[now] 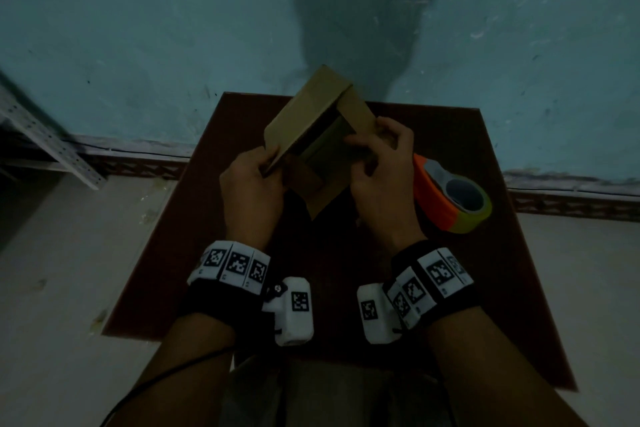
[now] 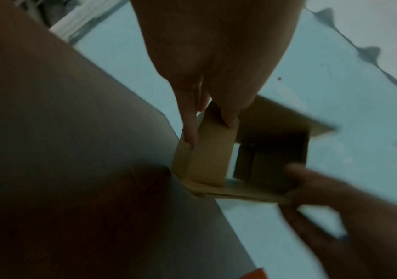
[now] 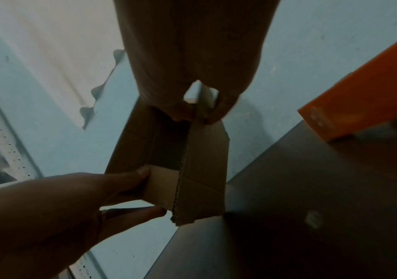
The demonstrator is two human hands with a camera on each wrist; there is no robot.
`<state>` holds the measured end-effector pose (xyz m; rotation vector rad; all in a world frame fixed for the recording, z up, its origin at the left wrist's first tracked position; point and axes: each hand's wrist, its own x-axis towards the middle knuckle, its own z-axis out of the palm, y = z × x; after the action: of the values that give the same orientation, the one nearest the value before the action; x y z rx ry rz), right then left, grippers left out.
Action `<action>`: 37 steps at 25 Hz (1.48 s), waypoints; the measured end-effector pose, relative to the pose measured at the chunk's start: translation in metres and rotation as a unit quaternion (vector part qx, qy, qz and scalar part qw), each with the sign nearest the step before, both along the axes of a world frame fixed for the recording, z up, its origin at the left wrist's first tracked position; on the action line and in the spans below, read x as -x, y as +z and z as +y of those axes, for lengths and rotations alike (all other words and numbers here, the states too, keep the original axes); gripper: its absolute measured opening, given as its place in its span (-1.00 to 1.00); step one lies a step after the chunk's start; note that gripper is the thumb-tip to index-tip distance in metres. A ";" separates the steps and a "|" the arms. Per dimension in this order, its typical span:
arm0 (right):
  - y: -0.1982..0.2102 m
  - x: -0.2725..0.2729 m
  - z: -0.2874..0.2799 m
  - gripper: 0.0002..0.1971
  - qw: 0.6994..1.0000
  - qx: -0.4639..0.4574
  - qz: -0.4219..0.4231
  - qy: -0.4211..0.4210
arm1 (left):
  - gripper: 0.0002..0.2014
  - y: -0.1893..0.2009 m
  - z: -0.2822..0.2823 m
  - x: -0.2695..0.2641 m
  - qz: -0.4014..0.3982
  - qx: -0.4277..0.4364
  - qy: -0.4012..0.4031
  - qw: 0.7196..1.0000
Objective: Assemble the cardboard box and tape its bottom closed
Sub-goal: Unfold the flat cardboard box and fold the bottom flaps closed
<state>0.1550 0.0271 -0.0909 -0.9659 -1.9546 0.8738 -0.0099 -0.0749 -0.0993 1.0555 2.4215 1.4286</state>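
Note:
A small brown cardboard box [image 1: 313, 130] is held up over the dark table [image 1: 467, 253], opened into a tube with its flaps loose. My left hand [image 1: 252, 177] pinches a flap at the box's left edge, the flap [image 2: 207, 158] caught between thumb and fingers. My right hand [image 1: 381, 163] grips the right side, fingers curled over the edge of the box [image 3: 202, 166]. The orange and yellow tape dispenser [image 1: 450, 194] lies on the table just right of my right hand. The box's inside is dark and open.
A teal wall [image 1: 173, 28] stands behind the table. A white perforated metal rack [image 1: 45, 139] leans at the far left on the pale floor [image 1: 69, 270]. The orange tape dispenser [image 3: 359, 88] sits close to my right wrist.

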 end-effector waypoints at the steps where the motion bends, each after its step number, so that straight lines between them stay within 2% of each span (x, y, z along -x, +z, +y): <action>1: 0.003 0.001 0.000 -0.64 1.000 -0.010 0.025 -0.004 | -0.69 0.000 0.000 0.000 0.039 0.003 0.007 0.999; 2: 0.005 0.001 0.001 -0.63 0.999 -0.022 0.045 -0.008 | -0.69 0.000 0.001 0.000 0.056 -0.005 0.009 0.998; 4: 0.006 0.003 0.001 -0.47 0.996 -0.014 0.083 -0.023 | -0.69 0.002 0.001 -0.003 0.037 -0.043 -0.007 0.998; 6: 0.005 0.003 0.000 -0.35 0.997 0.016 0.071 -0.029 | -0.70 0.004 0.000 -0.006 0.014 -0.074 -0.028 0.997; 9: 0.001 0.001 0.002 -0.36 0.998 0.042 0.032 -0.016 | -0.72 0.005 -0.002 -0.007 0.055 -0.083 -0.035 0.994; 13: 0.007 0.000 0.007 -0.47 0.994 0.090 0.061 -0.024 | -0.75 0.014 0.002 -0.003 0.112 -0.115 -0.023 0.987; 15: 0.013 -0.002 0.004 -0.55 0.989 0.112 0.088 -0.029 | -0.75 0.022 0.005 -0.002 0.067 -0.165 -0.009 0.984; 17: 0.015 -0.001 0.002 -0.59 0.988 0.098 0.112 -0.032 | -0.84 0.027 0.006 0.000 -0.040 -0.206 -0.025 0.977; 18: 0.017 -0.001 0.001 -0.59 0.987 0.084 0.133 -0.029 | -0.88 0.029 0.005 0.000 -0.065 -0.212 -0.031 0.975; 22: 0.022 -0.002 0.003 -0.53 0.977 0.102 0.184 -0.028 | -0.83 0.028 0.003 0.010 -0.122 -0.169 -0.048 0.977; 25: 0.022 -0.002 0.005 -0.46 0.984 0.131 0.114 -0.037 | -0.69 0.023 0.003 0.008 -0.135 -0.105 -0.096 0.980; 28: 0.019 0.000 0.007 -0.43 0.992 0.108 0.041 -0.052 | -0.55 0.025 0.003 0.000 -0.151 -0.117 -0.176 0.966; 31: 0.017 -0.001 0.006 -0.40 0.993 0.092 -0.005 -0.077 | -0.62 0.031 0.002 -0.004 -0.215 -0.126 -0.225 0.942; 34: 0.014 0.000 0.007 -0.36 0.989 0.131 -0.002 -0.069 | -0.72 0.027 0.000 -0.003 -0.198 -0.083 -0.222 0.951; 37: 0.012 -0.001 0.010 -0.46 0.985 0.163 0.028 -0.045 | -0.72 0.020 0.001 -0.003 -0.128 -0.045 -0.194 0.972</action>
<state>0.1565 0.0370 -0.0790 -1.1927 -1.7382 1.1794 -0.0072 -0.0735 -0.0794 1.1972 1.8650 1.4421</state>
